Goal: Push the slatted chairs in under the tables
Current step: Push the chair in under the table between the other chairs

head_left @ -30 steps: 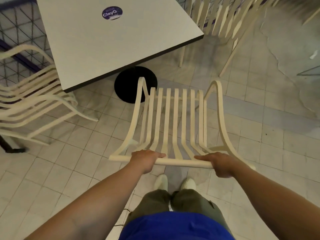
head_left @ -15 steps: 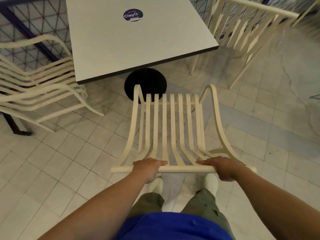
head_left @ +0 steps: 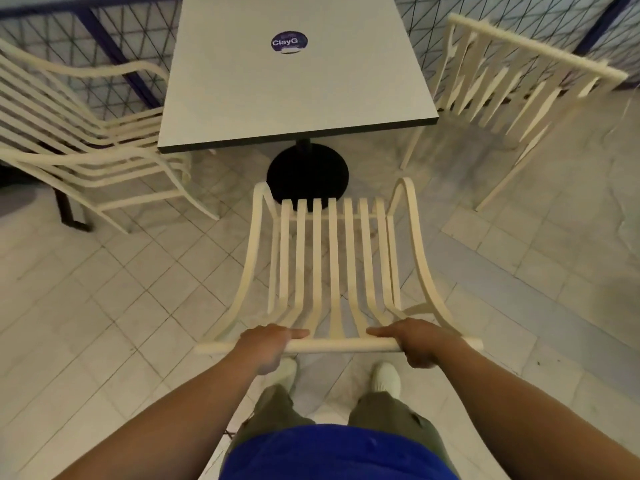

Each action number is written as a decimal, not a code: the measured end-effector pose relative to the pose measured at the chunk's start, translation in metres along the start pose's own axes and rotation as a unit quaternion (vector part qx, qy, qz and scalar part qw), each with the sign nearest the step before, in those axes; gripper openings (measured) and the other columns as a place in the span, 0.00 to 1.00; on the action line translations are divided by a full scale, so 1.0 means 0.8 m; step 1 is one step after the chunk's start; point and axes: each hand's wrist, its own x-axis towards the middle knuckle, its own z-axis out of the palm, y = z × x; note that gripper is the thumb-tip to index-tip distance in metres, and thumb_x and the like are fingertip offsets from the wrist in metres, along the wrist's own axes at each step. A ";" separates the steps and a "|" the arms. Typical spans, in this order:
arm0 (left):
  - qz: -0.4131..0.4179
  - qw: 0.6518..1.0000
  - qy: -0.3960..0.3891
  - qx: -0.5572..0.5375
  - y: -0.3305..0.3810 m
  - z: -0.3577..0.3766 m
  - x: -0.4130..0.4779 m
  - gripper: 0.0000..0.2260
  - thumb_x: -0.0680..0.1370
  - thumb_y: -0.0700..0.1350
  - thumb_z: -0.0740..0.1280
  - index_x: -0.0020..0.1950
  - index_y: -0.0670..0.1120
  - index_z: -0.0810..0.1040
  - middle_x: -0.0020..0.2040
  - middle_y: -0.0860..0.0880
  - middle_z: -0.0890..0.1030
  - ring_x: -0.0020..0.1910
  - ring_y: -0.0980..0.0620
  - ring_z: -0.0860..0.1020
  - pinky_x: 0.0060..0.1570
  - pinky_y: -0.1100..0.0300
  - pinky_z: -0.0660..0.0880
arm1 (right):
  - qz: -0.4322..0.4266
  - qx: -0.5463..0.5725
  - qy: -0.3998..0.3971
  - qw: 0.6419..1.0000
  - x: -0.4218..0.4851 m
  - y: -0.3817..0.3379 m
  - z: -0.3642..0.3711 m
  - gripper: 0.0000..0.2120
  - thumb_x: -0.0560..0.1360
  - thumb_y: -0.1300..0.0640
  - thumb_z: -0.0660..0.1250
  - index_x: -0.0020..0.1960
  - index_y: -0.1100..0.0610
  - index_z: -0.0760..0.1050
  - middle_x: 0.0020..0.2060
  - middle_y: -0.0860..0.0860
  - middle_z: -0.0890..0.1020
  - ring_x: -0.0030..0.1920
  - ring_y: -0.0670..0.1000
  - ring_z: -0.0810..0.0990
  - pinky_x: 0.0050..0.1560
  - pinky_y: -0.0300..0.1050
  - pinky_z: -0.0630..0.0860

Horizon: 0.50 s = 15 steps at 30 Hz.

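Visibly three slatted chairs around one table (head_left: 298,81); left hand (head_left: 268,344) and right hand (head_left: 420,341) both grip middle chair's (head_left: 332,271) top rail.

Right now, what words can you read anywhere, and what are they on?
"ClayG": on the round purple sticker on the table.
A paler strip under that word on the sticker is too blurred to read.
No other writing shows on the chairs, the floor or the fence.
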 end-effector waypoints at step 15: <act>-0.043 0.999 0.014 -0.018 0.028 0.029 -0.006 0.39 0.80 0.34 0.65 0.78 0.71 0.57 0.62 0.50 0.78 0.50 0.50 0.80 0.51 0.53 0.80 | -0.048 -0.054 -0.016 0.997 -0.004 0.027 -0.001 0.45 0.74 0.67 0.69 0.80 0.36 0.54 0.68 0.53 0.75 0.62 0.56 0.77 0.62 0.51 0.76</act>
